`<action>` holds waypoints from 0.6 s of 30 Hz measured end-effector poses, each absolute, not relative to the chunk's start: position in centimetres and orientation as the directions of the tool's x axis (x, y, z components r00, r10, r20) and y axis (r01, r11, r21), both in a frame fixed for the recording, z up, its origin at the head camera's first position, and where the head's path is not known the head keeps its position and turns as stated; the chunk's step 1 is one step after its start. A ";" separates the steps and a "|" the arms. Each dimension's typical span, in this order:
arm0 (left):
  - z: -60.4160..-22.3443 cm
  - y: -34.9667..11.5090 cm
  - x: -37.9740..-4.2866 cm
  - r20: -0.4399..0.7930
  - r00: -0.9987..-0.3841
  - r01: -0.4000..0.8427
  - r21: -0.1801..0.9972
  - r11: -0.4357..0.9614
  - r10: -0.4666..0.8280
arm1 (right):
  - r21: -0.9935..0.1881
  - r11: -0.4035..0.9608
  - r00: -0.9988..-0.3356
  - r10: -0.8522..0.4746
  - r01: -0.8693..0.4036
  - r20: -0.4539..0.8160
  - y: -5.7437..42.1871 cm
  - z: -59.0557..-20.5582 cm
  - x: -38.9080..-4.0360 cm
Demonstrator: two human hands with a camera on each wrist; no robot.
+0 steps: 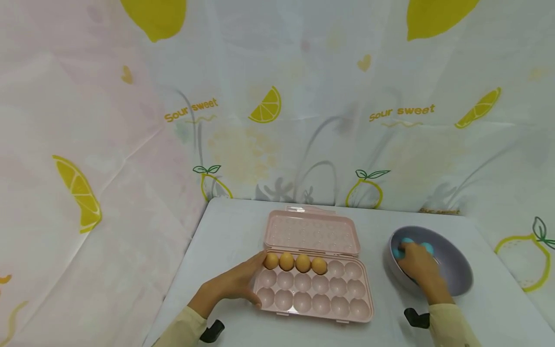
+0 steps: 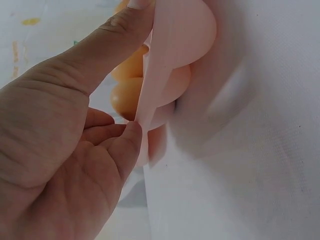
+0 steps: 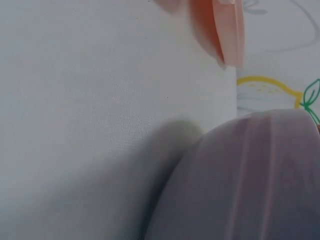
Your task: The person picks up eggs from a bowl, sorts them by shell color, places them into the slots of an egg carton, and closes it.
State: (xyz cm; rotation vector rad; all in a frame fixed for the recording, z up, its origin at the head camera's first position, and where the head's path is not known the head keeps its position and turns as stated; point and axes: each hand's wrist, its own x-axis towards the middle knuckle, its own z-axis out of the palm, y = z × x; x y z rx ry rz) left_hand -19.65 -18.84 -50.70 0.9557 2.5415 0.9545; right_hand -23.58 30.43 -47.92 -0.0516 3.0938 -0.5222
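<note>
A pink plastic egg carton (image 1: pixel 312 289) lies on the table with its lid (image 1: pixel 312 233) folded back. Several brown eggs (image 1: pixel 303 263) sit side by side in its back row, from the left end. My left hand (image 1: pixel 236 282) holds the carton's left end, thumb at the front corner and fingers at the back; the left wrist view shows thumb and fingertips on the rim. My right hand (image 1: pixel 419 265) reaches down into a purple-grey bowl (image 1: pixel 455 270), fingers among blue, round, egg-like pieces (image 1: pixel 427 248). I cannot tell whether it grips one.
The white table (image 1: pixel 234 226) runs back to a lemon-print sheet (image 1: pixel 303 144) hung behind and at the sides. The bowl stands to the right of the carton, with a strip of table between them. Its outer wall (image 3: pixel 240 190) fills the lower right wrist view.
</note>
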 end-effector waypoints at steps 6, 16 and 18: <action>-50.7 -18.9 -19.7 -0.017 -0.750 0.496 0.648 0.579 0.661 | -0.333 0.943 -0.999 -0.031 -0.027 -0.007 30.4 -47.8 -23.7; -50.6 -18.8 -19.5 -0.020 -0.753 0.488 0.652 0.580 0.658 | -0.342 0.938 -0.998 -0.056 -0.063 0.032 30.6 -48.2 -23.6; -50.6 -18.8 -19.6 -0.023 -0.754 0.485 0.654 0.581 0.656 | -0.344 0.936 -0.997 -0.059 -0.075 0.055 30.6 -48.3 -23.6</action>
